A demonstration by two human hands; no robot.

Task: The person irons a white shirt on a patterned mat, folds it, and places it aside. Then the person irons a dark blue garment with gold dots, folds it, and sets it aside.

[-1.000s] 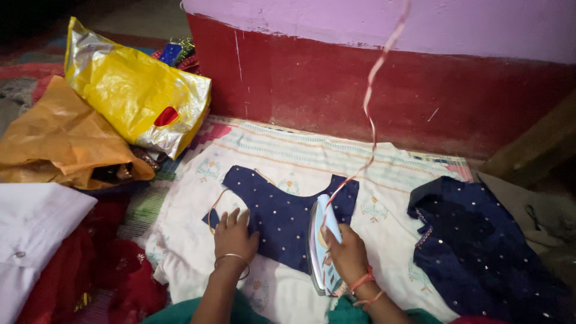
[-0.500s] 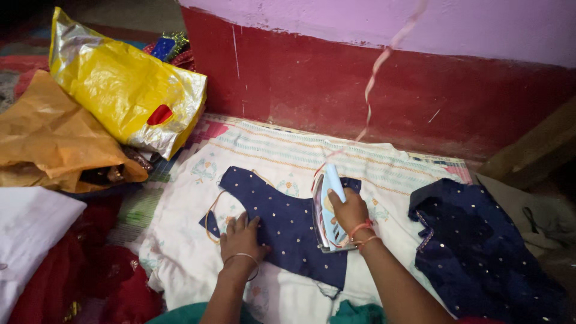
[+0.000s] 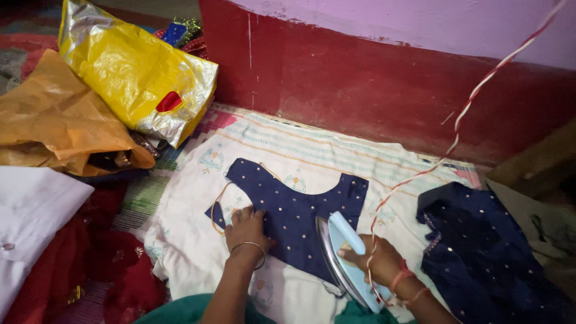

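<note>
A navy blue dotted garment piece (image 3: pixel 294 207) lies flat on a cream patterned cloth (image 3: pixel 198 240) on the floor. My left hand (image 3: pixel 246 227) presses down on its left edge with fingers spread. My right hand (image 3: pixel 375 259) grips the light blue handle of an electric iron (image 3: pixel 345 258), tilted on its side at the piece's lower right edge. The iron's red and white cord (image 3: pixel 462 117) runs up to the upper right.
A yellow and silver plastic bag (image 3: pixel 135 72) and an orange bag (image 3: pixel 54 126) lie at the left. White fabric (image 3: pixel 30 210) and red fabric (image 3: pixel 102 264) sit at the lower left. More navy dotted fabric (image 3: pixel 486 252) lies at the right. A red and pink wall (image 3: pixel 372 72) stands behind.
My right hand has drawn the iron back down toward me from the middle of the navy piece to its lower right edge. My left hand stays pressing on the fabric.
</note>
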